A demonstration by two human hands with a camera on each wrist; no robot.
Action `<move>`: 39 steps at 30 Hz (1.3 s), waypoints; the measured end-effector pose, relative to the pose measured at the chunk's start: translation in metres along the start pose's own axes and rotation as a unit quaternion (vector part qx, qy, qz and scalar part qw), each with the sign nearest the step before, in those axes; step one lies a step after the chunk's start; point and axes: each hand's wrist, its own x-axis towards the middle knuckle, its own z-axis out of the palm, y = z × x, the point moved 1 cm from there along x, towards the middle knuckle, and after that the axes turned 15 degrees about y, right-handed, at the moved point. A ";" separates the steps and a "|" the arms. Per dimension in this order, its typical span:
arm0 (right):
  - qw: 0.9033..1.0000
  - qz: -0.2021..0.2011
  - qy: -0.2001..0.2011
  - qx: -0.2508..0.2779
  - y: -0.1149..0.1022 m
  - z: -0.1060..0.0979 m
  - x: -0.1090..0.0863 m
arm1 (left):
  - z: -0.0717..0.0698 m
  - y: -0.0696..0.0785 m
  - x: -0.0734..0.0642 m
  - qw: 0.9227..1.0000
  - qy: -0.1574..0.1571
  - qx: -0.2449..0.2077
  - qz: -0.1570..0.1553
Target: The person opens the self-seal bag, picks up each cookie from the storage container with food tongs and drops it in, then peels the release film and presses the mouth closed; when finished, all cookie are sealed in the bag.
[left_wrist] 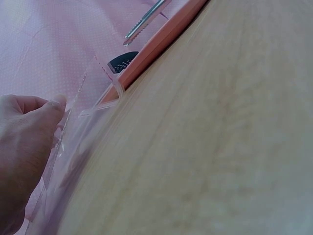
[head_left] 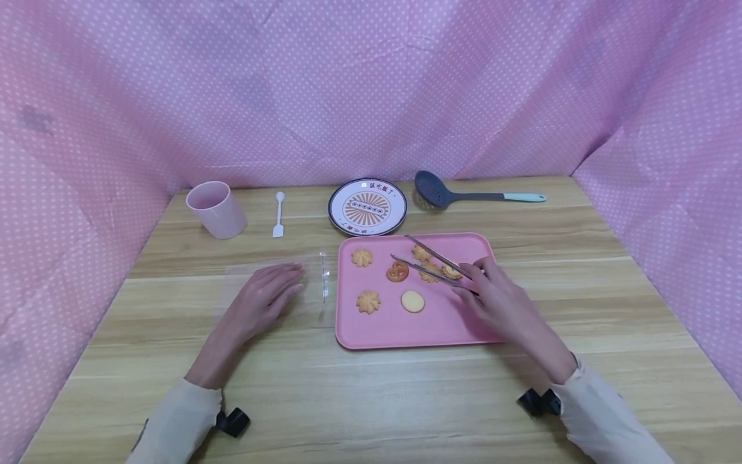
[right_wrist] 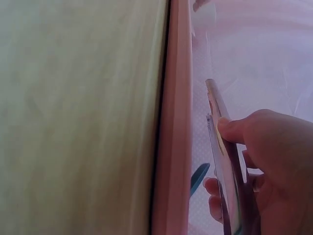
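Two tong arms (right_wrist: 226,181) in right hand (head_left: 500,299)

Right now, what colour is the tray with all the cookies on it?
The tray is plain pink. The head view shows it best.

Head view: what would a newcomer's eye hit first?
Probably the pink tray, just right of centre, with cookies scattered on it. Next, the metal tongs in the right hand, their arms spread above the tray. Then the round patterned plate just beyond the tray, and the clear bag at the left hand, left of the tray.
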 end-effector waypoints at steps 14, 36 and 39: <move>0.999 -0.047 -0.020 0.012 -0.015 0.022 0.021 | 0.001 0.001 0.001 1.000 -0.008 0.002 -0.004; 0.997 -0.047 -0.057 -0.005 -0.032 0.037 0.037 | 0.002 -0.001 0.001 1.000 -0.001 -0.004 0.008; 0.997 -0.051 -0.057 0.000 -0.032 0.039 0.038 | 0.002 -0.002 0.000 1.000 0.006 -0.007 0.016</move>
